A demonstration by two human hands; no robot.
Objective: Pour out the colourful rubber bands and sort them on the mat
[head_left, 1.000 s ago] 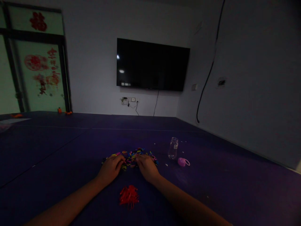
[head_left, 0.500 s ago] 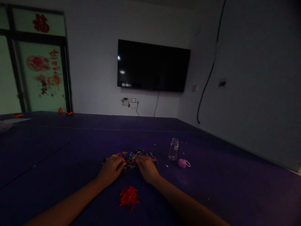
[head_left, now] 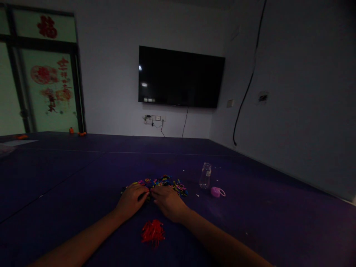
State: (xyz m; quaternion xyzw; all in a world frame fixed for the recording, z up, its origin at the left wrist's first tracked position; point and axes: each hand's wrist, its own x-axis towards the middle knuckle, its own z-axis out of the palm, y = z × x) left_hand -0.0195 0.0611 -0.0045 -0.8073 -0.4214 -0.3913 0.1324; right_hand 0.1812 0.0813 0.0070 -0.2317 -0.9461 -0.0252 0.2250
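A heap of small loops in many colours, like elastic bands (head_left: 164, 181), lies in front of me on the purple surface. My left hand (head_left: 132, 196) rests at the heap's left side, thumb and fingertips pinched together. A trace of red shows at those fingertips, too small and dark to make out. Over the front of the heap reaches my right hand (head_left: 168, 202), its fingers pressed together and their tips close to the left hand's. What they hold, if anything, is hidden. Nearer to me, between my forearms, sits a separate pile of red loops (head_left: 152, 231).
To the right of the heap stands a clear bottle (head_left: 205, 178), uncapped, with a pink lid with a ring (head_left: 216, 192) beside it. White scraps (head_left: 197, 195) lie about. The purple surface (head_left: 83, 174) runs back to a wall with a television (head_left: 180, 78).
My right hand has moved left across the heap, bringing its fingertips close to my left hand's. The left hand has stayed almost still.
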